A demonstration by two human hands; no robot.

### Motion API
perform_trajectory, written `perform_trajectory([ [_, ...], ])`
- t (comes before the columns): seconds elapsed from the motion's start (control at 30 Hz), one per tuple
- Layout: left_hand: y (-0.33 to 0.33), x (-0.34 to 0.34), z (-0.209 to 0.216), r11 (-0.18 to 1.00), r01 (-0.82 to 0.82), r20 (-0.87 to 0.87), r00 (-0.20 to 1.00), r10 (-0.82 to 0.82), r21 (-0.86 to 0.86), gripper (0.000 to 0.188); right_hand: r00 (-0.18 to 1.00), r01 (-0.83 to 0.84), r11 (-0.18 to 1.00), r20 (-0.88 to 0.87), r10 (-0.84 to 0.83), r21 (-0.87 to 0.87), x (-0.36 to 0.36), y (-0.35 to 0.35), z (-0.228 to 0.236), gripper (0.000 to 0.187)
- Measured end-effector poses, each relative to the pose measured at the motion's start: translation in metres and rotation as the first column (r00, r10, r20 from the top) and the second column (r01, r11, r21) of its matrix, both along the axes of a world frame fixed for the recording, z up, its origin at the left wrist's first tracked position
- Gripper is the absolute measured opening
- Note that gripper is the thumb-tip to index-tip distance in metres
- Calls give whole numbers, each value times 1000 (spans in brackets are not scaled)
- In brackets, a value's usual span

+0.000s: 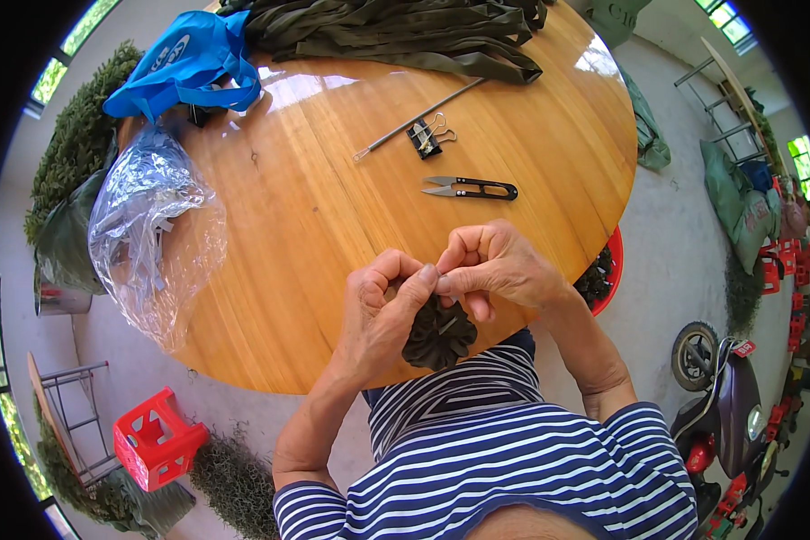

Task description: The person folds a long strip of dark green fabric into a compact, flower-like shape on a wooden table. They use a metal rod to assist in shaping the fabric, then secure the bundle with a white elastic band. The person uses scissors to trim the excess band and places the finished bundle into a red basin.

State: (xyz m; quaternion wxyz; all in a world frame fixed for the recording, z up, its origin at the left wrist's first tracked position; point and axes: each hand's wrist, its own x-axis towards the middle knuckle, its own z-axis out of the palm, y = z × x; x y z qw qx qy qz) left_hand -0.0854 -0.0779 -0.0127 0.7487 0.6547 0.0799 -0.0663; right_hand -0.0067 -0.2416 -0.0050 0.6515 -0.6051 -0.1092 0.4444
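A dark olive gathered fabric scrunchie (pixel 439 337) hangs below my fingers at the table's near edge. My left hand (pixel 380 301) is closed at its upper edge, thumb and forefinger pinched together. Against that pinch, my right hand (pixel 504 268) brings its own thumb and fingertip; the tiny piece between the fingertips is too small to make out. Beyond my hands lie black-handled thread snips (pixel 472 187), blades pointing left. Farther off are black binder clips (pixel 427 138) and a thin metal rod (pixel 414 121). Long dark olive fabric strips (pixel 396 40) are heaped at the far edge.
On the wooden table (pixel 306 270), a clear plastic bag (pixel 157 234) and a blue bag (pixel 184 67) sit at the left. A red basin (pixel 615 270) stands below the right edge. A red stool (pixel 157 438) is on the floor at left, a scooter (pixel 733 405) at right.
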Motion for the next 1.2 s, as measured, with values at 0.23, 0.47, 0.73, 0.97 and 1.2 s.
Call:
perform_trajectory([
  [0.23, -12, -8, -12, 950, -278, 272, 934, 232, 143, 10, 968, 128, 980, -232, -91, 152, 4, 3, -12, 11],
  [0.47, -10, -6, -3, 524, -562, 769, 473, -431, 640, 17, 962, 144, 963, -259, -83, 226, 2, -10, -22, 13],
  [0.73, -13, -9, 12, 886, -143, 300, 954, 5, 441, 20, 990, 126, 980, -84, -114, 156, -2, -12, -13, 16],
  [0.97, 0, -1, 20, 912, 230, -107, 973, -205, 339, 19, 493, -66, 998, 869, 52, -22, -9, -12, -9, 17],
  [1.2, -17, -11, 10, 886, -33, 140, 990, -36, 462, 17, -76, 109, 994, 997, -17, 25, -10, 3, -24, 21],
])
